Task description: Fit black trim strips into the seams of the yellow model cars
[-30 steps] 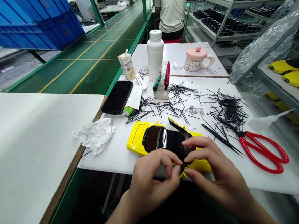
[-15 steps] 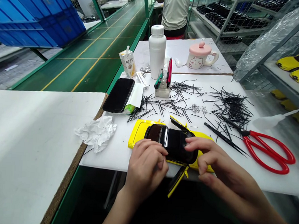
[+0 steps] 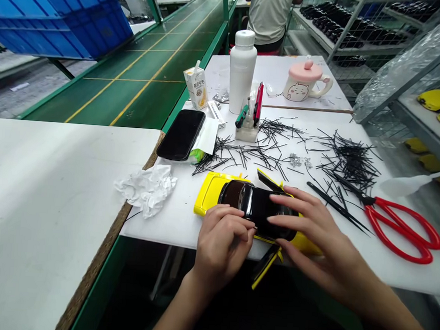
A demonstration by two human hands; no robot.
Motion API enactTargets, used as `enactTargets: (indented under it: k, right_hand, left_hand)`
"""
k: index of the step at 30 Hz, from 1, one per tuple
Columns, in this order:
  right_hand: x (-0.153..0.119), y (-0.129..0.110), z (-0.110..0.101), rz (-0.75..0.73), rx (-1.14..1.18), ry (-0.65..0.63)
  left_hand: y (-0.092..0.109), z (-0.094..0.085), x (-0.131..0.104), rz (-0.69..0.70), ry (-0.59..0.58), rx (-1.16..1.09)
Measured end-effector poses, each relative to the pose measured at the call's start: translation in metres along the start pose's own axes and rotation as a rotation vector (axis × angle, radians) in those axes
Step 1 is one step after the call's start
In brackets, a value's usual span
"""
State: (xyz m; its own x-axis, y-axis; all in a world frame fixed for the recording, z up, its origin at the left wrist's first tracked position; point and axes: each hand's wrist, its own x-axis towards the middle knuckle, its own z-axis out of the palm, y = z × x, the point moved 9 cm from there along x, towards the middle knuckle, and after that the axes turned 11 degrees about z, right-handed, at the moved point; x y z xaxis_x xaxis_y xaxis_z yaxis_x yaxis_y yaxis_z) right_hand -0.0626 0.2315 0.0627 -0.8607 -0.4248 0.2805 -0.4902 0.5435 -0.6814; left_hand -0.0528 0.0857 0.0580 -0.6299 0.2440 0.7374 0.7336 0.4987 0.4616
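A yellow toy car (image 3: 207, 192) with a glossy black roof lies on the white worktop at the front edge, both doors swung out. My left hand (image 3: 224, 240) is at its near side, thumb and fingers pinched together by the roof edge; whatever they hold is too small to make out. Over the roof and one end of the car, my right hand (image 3: 313, 227) has its fingers spread, fingertips at the black roof. The near door (image 3: 263, 271) sticks out past the table edge between my hands.
Red-handled scissors (image 3: 404, 228) and black tweezers (image 3: 333, 205) lie at right. Black strips (image 3: 356, 159) are scattered behind the car. A phone (image 3: 182, 134), crumpled paper (image 3: 146, 187), white bottle (image 3: 242, 73), pen holder (image 3: 247, 131) and lidded mug (image 3: 304, 83) stand around. A person (image 3: 270, 15) sits beyond.
My right hand has opened from a loose curl and moved left, its fingers spreading over the car roof. My left hand stays pinched at the car's side. The whole view has shifted slightly.
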Motion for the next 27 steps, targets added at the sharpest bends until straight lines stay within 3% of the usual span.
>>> enactTargets:
  k: [4,9,18,23,27]
  right_hand:
    - [0.009,-0.008,0.016,-0.102,-0.11,0.062]
    - [0.007,-0.011,0.013,-0.172,-0.088,0.106]
    - [-0.008,-0.004,0.01,-0.28,-0.352,-0.159]
    - [-0.001,-0.006,0.024,-0.338,-0.418,-0.356]
    - [0.01,-0.005,0.036,-0.273,-0.454,-0.466]
  left_hand:
    - [0.0,0.002,-0.002,0.0,0.008,-0.016]
    - [-0.002,0.002,-0.005,0.005,0.017,-0.021]
    - [-0.009,0.002,-0.012,-0.051,-0.009,0.152]
    - [-0.012,0.007,-0.013,-0.084,-0.05,0.196]
    - [-0.013,0.008,-0.015,-0.085,-0.038,0.193]
